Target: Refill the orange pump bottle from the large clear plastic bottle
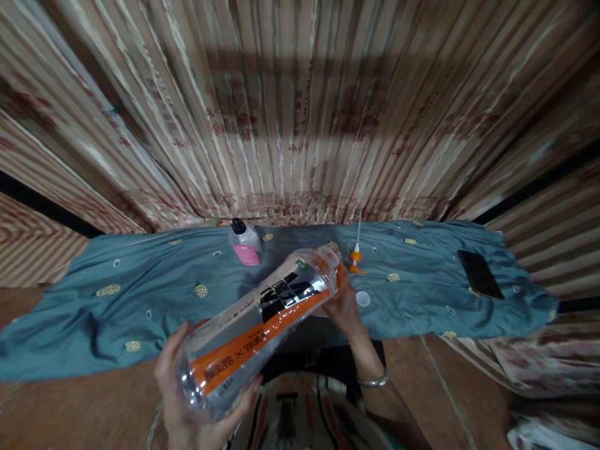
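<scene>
A large clear plastic bottle (pixel 262 312) with an orange, black and silver label is held tilted in front of me, its uncapped neck up to the right. My left hand (pixel 187 400) wraps round its base, fingers on both sides. Near the neck, my right hand (pixel 344 299) grips the bottle's shoulder, with part of the fingers hidden behind it. Just right of that hand lies an orange pump head (pixel 355 257) with a long pale tube pointing away. A white round cap or disc (pixel 362 298) is on the cloth below the pump.
Towards the back left stands a small clear bottle (pixel 245 245) with a black top and pink label or contents. A black phone (pixel 480 274) lies on the right of the teal cloth-covered table (pixel 422 294). Striped curtains (pixel 300 112) hang close behind and at both sides.
</scene>
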Demonstrator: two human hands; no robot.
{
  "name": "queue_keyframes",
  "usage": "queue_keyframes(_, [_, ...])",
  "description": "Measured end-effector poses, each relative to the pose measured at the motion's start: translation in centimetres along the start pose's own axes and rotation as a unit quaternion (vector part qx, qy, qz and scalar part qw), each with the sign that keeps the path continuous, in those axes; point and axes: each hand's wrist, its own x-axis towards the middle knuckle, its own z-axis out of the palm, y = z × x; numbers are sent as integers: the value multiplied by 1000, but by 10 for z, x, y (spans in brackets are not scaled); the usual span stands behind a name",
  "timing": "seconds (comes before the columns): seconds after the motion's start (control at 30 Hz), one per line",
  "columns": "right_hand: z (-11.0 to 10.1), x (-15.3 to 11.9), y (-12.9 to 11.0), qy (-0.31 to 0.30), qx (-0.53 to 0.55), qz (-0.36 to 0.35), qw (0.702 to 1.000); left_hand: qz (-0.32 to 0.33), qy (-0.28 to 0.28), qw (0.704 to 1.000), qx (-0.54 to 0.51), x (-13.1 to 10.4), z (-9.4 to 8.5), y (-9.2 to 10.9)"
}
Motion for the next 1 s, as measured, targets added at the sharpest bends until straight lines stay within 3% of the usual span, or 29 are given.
queue_keyframes(0.17, [0,0,0,6,-29,-19,999,21,-43,999,-10,1,-3,-6])
queue_keyframes(0.57, [4,2,-2,1,-19,-16,1000,-28,-48,996,-73,6,-7,-2])
queue_keyframes(0.73, [2,1,-1,-7,-1,-15,1000,-4,-57,997,-60,7,-8,-1])
queue_keyframes(0.93, [2,1,-2,0,-15,2,1000,-131,-4,989,-70,3,0,26])
queue_keyframes(1.0, [2,1,-2,2,-16,1,1000,-138,-2,988,-67,2,0,27])
